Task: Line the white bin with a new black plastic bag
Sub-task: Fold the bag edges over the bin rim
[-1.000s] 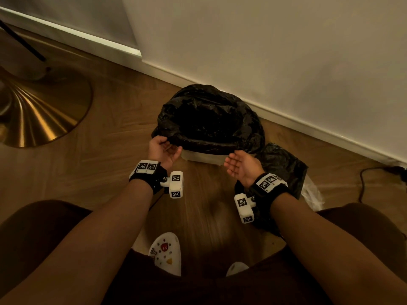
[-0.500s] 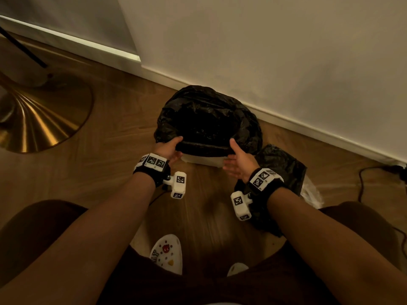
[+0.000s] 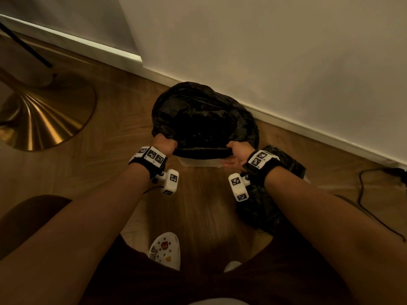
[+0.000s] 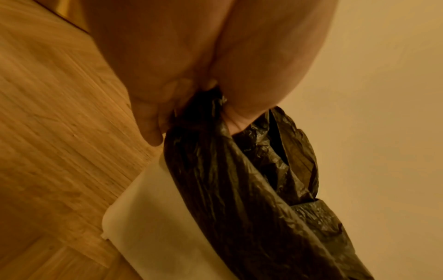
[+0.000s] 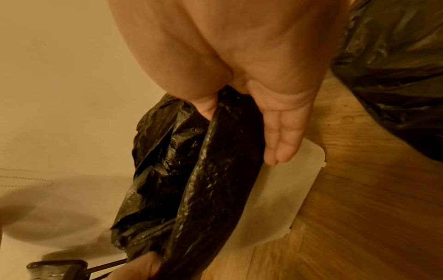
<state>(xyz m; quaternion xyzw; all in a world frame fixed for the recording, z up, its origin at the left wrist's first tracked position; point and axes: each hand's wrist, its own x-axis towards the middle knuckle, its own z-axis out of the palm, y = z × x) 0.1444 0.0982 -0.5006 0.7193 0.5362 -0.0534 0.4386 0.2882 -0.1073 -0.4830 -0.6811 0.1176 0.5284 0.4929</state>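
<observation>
The white bin (image 3: pixel 198 162) stands on the wooden floor by the wall, with the black plastic bag (image 3: pixel 204 119) inside it and folded out over its rim. My left hand (image 3: pixel 164 144) grips the bag's edge at the near left corner; in the left wrist view its curled fingers (image 4: pixel 148 121) pinch the bag (image 4: pixel 251 189) above the bin wall (image 4: pixel 153 217). My right hand (image 3: pixel 236 154) holds the near right corner. There the thumb is tucked behind the bag fold (image 5: pixel 191 180) and the straight fingers (image 5: pixel 285 136) lie outside against the bin (image 5: pixel 282 199).
A second crumpled black bag (image 3: pixel 275 194) lies on the floor right of the bin, under my right wrist. A brass lamp base (image 3: pixel 41 115) sits at the left. A black cable (image 3: pixel 370 194) runs along the floor at the right. My white clog (image 3: pixel 165 252) is below.
Both hands were open and palm-up just short of the bin. They have moved forward and taken hold of the bag's near edge at its two corners.
</observation>
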